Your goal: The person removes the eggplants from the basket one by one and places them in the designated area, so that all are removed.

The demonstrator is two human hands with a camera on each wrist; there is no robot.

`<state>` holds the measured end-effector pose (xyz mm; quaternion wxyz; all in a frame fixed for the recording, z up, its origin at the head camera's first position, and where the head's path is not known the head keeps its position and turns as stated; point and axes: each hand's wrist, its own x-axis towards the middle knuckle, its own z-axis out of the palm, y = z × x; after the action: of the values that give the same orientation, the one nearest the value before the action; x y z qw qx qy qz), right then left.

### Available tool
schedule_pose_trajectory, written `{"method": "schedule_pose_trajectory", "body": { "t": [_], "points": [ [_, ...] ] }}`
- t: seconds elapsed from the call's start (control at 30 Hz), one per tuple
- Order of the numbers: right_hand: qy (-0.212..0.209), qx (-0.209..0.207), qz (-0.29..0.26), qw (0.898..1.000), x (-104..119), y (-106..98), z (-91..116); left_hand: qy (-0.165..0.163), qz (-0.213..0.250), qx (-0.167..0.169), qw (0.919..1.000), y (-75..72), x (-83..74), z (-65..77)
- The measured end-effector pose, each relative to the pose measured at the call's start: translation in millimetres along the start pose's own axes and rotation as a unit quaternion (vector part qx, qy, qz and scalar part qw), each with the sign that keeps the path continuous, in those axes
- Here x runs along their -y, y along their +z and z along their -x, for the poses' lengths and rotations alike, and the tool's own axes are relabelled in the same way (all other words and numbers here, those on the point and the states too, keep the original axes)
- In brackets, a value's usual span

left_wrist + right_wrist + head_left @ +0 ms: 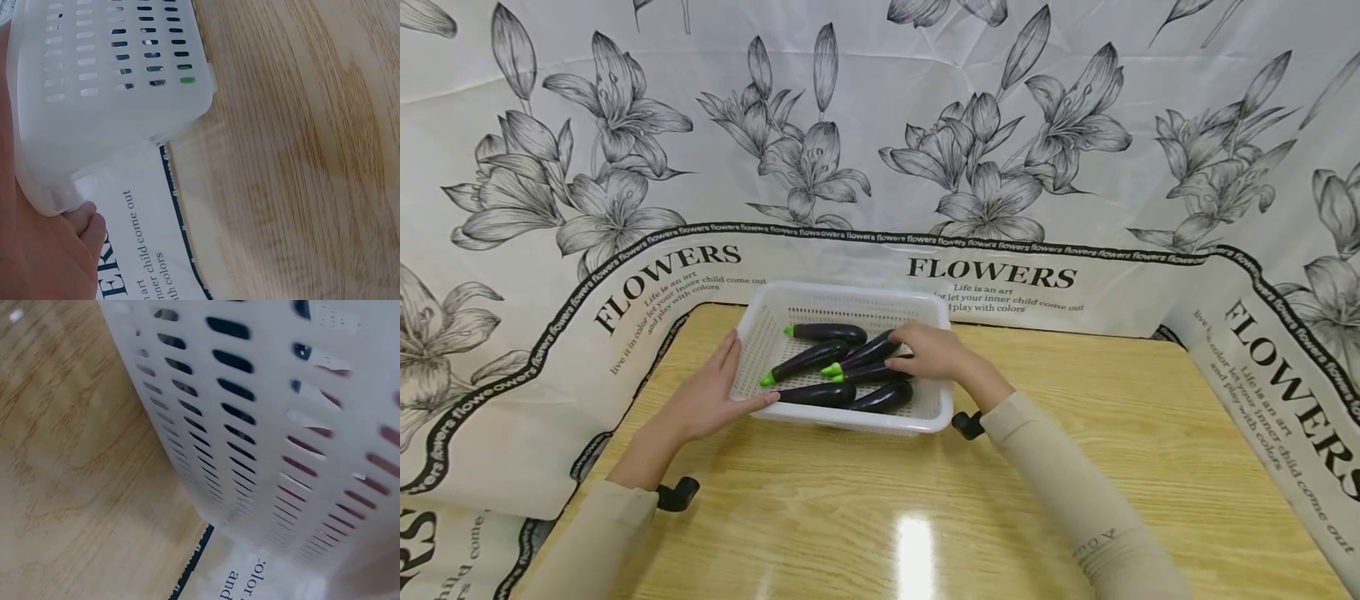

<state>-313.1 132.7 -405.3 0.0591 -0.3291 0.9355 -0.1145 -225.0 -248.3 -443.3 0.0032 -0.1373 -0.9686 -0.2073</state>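
A white perforated plastic basket (850,419) stands at the back of the table with several dark purple eggplants (808,361) with green caps in it. My left hand (711,396) grips its left end, thumb over the front rim; the left wrist view shows fingers (94,231) under the rim at one corner. Inside the right part of the basket, my right hand (936,354) holds an eggplant (876,348) between fingers and thumb. Another eggplant (868,373) lies right beside the thumb. In the right wrist view the slotted basket wall (262,450) mostly hides that hand.
The basket stands on a wood-grain table (820,517). Behind and beside it hangs a white cloth (850,200) printed with flowers and lettering. A dark wrist-worn device (677,494) sits at my left wrist, and another device (967,425) at my right.
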Motion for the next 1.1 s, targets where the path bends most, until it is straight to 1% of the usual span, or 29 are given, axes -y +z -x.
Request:
{"method": "schedule_pose_trajectory", "body": {
  "t": [0.1,0.2,0.27,0.4,0.57,0.8,0.87,0.97,1.1],
  "points": [
    [0.021,0.009,0.053,0.998,3,5,-5,-0.003,0.0,0.002,1.0,0.3,0.1,-0.2],
    [0.027,0.014,0.095,0.995,4,9,-9,-0.003,-0.001,0.001,1.0,-1.5,-0.4,-0.6],
    [0.024,0.019,0.119,0.992,5,11,-12,-0.003,-0.004,0.0,1.0,-3.4,-0.7,-0.7],
    [0.019,0.034,0.151,0.988,7,12,-15,-0.003,-0.007,0.0,1.0,-6.8,-0.5,-0.5],
    [0.017,0.062,0.175,0.983,9,13,-18,-0.007,-0.007,0.004,0.9999,-6.9,0.6,0.5],
    [0.005,0.124,0.185,0.975,12,10,-17,-0.004,-0.005,0.003,1.0,-4.2,-1.6,-0.6],
    [0.002,0.134,0.18,0.974,12,8,-15,-0.004,-0.005,0.004,1.0,-3.8,-2.6,-1.2],
    [-0.004,0.131,0.156,0.979,12,5,-14,-0.004,-0.008,0.008,0.9999,-3.9,-3.5,-1.5],
    [-0.023,0.107,0.115,0.987,12,0,-13,-0.005,-0.007,0.01,0.9999,-4.5,-2.9,0.1]
  ]
}}
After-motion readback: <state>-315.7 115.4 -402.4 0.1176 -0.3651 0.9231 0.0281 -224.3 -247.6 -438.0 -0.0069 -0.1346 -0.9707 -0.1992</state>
